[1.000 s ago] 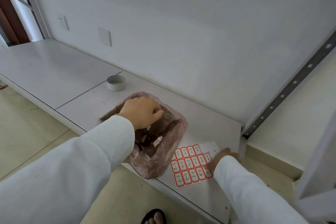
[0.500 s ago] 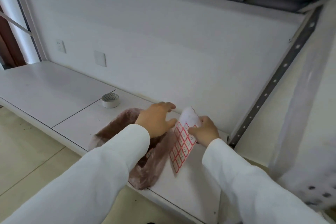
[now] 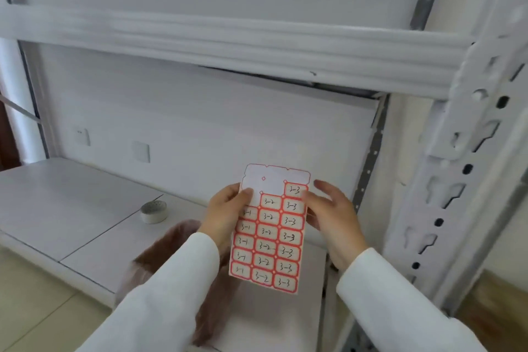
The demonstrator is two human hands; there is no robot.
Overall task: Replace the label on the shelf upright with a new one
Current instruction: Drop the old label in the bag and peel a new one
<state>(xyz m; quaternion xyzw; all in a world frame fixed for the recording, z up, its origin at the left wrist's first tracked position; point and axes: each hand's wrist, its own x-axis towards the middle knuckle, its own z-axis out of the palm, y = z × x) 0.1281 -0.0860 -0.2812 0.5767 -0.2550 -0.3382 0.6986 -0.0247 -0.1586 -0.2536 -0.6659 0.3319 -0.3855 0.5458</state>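
Note:
A sheet of red-bordered labels (image 3: 270, 240) with handwritten numbers is held upright in front of me, above the lower shelf. My left hand (image 3: 225, 214) grips its left edge, thumb on the front near the top. My right hand (image 3: 331, 214) holds the right edge, thumb on the front by the top right label and fingers loosely spread behind. Several labels are gone from the sheet's top left. The white slotted shelf upright (image 3: 457, 168) stands at the right, close to my right hand. No label shows on it.
A pinkish plastic bag (image 3: 168, 254) lies on the lower shelf (image 3: 71, 208) under my left arm. A roll of white tape (image 3: 153, 211) sits further left. A white shelf beam (image 3: 228, 48) runs across above. Wall sockets (image 3: 83, 136) are at the back.
My left hand left the bag and took the sheet's left edge. Both hands raised the sheet and turned it to face me. The view tilted up towards the beam and the upright.

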